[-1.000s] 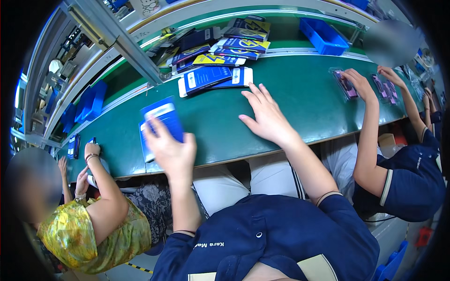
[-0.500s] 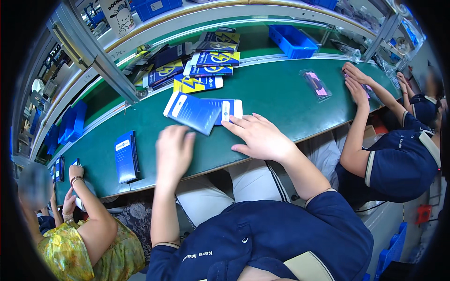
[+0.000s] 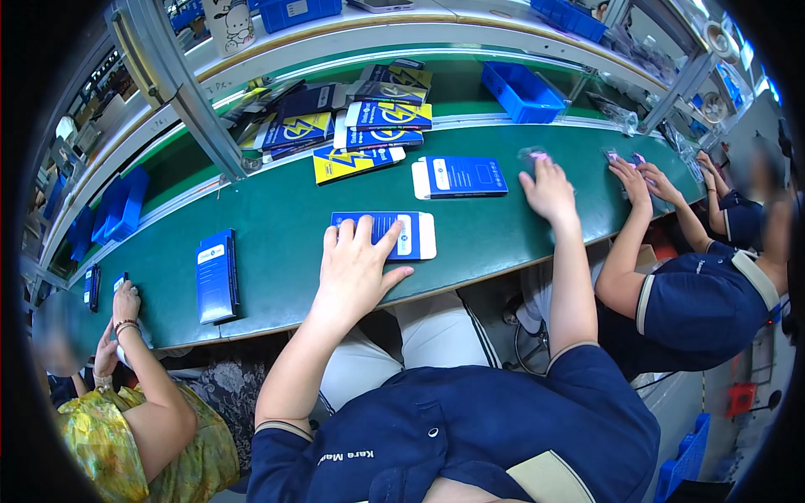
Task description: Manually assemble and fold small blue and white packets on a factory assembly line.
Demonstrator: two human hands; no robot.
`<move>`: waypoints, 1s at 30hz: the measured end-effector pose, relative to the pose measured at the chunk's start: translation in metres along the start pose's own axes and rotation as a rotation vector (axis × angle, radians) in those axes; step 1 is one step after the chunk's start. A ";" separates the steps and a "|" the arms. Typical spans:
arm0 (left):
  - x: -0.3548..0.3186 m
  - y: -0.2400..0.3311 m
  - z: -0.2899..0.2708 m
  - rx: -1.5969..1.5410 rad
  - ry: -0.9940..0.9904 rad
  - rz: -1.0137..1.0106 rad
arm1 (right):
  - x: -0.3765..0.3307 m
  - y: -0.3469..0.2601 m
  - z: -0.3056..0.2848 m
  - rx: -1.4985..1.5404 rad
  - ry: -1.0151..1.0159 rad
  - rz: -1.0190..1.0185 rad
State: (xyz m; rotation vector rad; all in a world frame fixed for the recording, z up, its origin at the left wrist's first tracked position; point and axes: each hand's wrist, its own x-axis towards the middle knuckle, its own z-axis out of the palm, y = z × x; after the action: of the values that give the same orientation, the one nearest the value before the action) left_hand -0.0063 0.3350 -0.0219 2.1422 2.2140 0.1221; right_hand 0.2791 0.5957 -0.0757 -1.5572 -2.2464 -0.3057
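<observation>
My left hand (image 3: 356,268) lies palm down, fingers spread, on the near end of a flat blue-and-white box (image 3: 408,234) on the green belt table (image 3: 285,218). My right hand (image 3: 549,189) stretches out to the right and rests flat on the belt, its fingertips at a small clear packet with a pink part (image 3: 532,155). A second blue-and-white box (image 3: 459,176) lies between the two hands, a little farther back. A closed dark blue box (image 3: 216,275) lies on the belt to my left.
Several blue-and-yellow boxes (image 3: 369,126) are piled at the back of the belt, beside a blue bin (image 3: 521,90). A person in yellow-green (image 3: 126,436) sits at my left with hands on the belt. A person in navy (image 3: 696,310) works at my right.
My left hand let go of the dark blue box at the left and moved onto the blue-and-white box. My right hand left that box and reached right to the clear packet.
</observation>
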 end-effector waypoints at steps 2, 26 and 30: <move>-0.004 -0.006 0.008 -0.097 0.072 0.042 | -0.031 -0.035 -0.019 0.041 0.012 -0.147; 0.023 -0.007 0.026 -0.289 0.245 0.279 | -0.093 -0.074 -0.052 0.671 -0.062 -0.239; 0.017 -0.017 0.019 -0.362 0.135 0.261 | -0.098 -0.087 -0.069 0.902 -0.294 -0.606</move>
State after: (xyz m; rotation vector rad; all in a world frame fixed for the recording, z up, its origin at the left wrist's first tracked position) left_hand -0.0214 0.3519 -0.0424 2.2489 1.7837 0.6424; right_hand 0.2413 0.4541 -0.0526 -0.4658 -2.4685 0.7366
